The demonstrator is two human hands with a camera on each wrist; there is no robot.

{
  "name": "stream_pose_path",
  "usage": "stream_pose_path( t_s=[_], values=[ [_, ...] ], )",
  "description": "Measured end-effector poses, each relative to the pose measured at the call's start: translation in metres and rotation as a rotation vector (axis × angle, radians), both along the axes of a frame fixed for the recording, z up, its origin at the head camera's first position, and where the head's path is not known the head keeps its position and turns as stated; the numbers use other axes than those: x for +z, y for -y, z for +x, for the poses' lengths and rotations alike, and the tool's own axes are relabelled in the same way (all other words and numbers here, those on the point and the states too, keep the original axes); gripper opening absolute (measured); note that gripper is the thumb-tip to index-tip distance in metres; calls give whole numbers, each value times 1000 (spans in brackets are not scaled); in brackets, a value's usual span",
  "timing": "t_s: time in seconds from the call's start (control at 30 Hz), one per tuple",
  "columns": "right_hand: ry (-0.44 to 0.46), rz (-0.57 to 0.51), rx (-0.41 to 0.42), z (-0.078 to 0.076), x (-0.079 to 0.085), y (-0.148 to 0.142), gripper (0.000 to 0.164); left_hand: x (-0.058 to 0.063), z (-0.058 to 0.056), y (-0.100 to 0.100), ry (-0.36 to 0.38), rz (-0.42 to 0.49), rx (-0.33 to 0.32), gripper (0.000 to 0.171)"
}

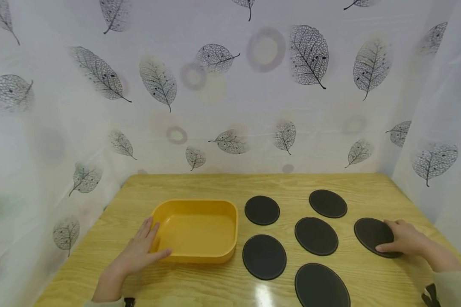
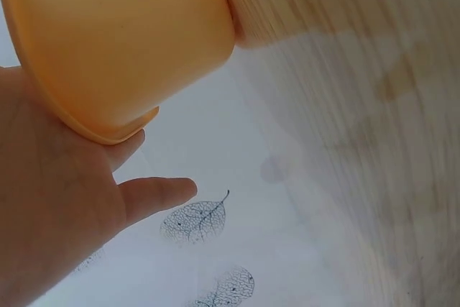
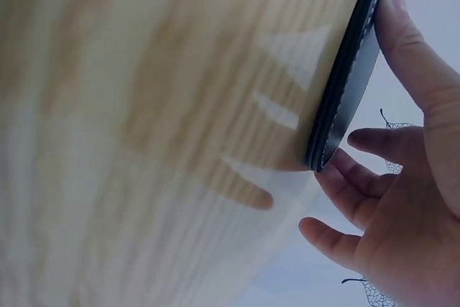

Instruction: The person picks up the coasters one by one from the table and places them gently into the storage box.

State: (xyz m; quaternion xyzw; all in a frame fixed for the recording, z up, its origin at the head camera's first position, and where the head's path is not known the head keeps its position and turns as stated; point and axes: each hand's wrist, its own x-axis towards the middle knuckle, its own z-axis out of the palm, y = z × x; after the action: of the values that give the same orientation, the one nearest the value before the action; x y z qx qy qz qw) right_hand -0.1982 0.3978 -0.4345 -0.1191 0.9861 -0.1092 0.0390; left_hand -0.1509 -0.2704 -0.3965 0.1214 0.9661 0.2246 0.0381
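Note:
In the head view my left hand [image 1: 138, 247] rests at the near left corner of a yellow plastic tray [image 1: 199, 258], fingers along its left rim and thumb over the front rim. The left wrist view shows that hand [image 2: 65, 192] with extended fingers against the tray's wall [image 2: 136, 34]. At the right, my right hand [image 1: 405, 239] holds a round black coaster [image 1: 372, 232] by its edge, thumb on the near side and fingers on the far side. From the right wrist, the coaster edge [image 3: 345, 70] looks layered, like a small stack, between thumb and fingers [image 3: 352, 185].
Several more round black coasters lie between tray and right hand, among them a far one [image 1: 328, 203], a middle one [image 1: 316, 236] and a near one [image 1: 322, 285]. The wooden table [image 1: 176, 281] is bordered by a leaf-patterned curtain [image 1: 230, 102] at the back and sides.

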Motion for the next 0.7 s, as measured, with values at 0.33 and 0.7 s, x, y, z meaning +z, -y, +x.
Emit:
stream_pose_path(
  t_s=[0.33, 0.7],
  values=[
    [62, -75, -63, 0, 3, -3, 94, 0, -2, 0, 3, 35, -3, 92],
    [137, -260, -143, 1, 13, -11, 78, -3, -2, 2, 0, 39, 0, 93]
  ],
)
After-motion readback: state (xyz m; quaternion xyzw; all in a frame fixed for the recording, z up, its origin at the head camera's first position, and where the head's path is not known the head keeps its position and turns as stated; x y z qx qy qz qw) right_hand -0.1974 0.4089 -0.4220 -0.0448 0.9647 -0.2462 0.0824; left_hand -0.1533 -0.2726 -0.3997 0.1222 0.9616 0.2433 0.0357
